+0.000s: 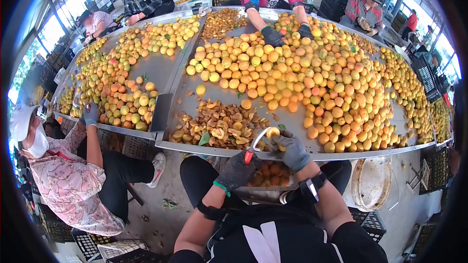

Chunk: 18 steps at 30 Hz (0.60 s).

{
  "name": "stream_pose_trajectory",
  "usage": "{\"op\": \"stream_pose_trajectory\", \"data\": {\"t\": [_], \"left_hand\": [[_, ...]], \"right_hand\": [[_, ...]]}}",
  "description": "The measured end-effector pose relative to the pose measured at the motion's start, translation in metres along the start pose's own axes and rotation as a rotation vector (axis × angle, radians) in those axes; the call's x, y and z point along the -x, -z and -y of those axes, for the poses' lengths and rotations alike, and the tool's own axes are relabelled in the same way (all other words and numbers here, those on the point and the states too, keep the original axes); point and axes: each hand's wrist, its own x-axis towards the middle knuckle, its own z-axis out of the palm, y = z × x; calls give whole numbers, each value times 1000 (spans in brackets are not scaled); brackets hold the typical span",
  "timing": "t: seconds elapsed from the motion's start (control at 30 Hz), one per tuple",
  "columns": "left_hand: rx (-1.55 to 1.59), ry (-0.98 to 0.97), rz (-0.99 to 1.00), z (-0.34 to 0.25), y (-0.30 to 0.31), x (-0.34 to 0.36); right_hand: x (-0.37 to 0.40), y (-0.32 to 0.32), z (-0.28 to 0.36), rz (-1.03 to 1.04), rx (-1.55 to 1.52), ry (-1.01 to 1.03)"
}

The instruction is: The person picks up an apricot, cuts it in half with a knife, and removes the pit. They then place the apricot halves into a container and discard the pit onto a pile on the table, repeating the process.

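Observation:
My left hand (237, 169), in a dark glove with a green cuff, is closed round the red handle of a peeling tool (256, 141) with a curved pale metal end. My right hand (291, 150), in a grey glove, grips a yellow-orange fruit (273, 133) between thumb and fingers. The tool's curved end touches or nearly touches the fruit. Both hands are at the near edge of the metal table (234, 152). Just beyond them lies a pile of brownish-orange peelings (219, 126) with a green leaf (204, 139) on it.
Many whole fruits (336, 102) cover the table beyond and to the right. A co-worker in pink (68, 180) sits at the left; another's gloved hands (273, 36) reach in from the far side. A crate of fruit (270, 174) stands below my hands, a white bucket (371, 182) lower right.

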Motion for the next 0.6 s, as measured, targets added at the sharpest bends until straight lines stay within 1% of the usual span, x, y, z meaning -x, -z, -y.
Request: {"op": "stream_pose_trajectory", "data": {"t": [0.03,0.1,0.13,0.17,0.23,0.27,0.3,0.37,0.4,0.43,0.47,0.5,0.53,0.57,0.6], "left_hand": [[106,70,-28,-3,4,4],[145,58,-47,-2,13,9],[184,39,-67,0,16,11],[186,41,-61,6,17,11],[77,-117,-133,19,15,8],[78,-115,-123,21,14,9],[16,-108,-118,20,13,10],[-48,-100,-106,25,7,9],[-114,-228,-111,28,4,7],[-180,-358,-117,30,1,5],[-182,-360,-114,30,-3,4],[152,-168,-92,17,-6,6],[484,30,-72,5,-8,8],[484,37,-75,-3,-7,10],[614,69,-28,-12,-4,10]], "right_hand": [[10,-8,13,0,-1,-3],[34,-21,40,174,570,-99],[40,-18,38,244,634,-213],[44,-14,31,239,633,-216],[49,-1,9,219,959,-86],[54,8,-2,165,643,-110],[57,12,-5,157,641,-113],[62,19,-9,19,-260,-239],[60,24,-13,-82,-401,-290],[60,29,-14,-85,-406,-284],[61,32,-14,40,-369,-287],[61,33,-16,166,-331,-294],[64,27,-17,167,-333,-300],[69,17,-17,184,-258,-353],[71,8,-20,202,-181,-404]]}}
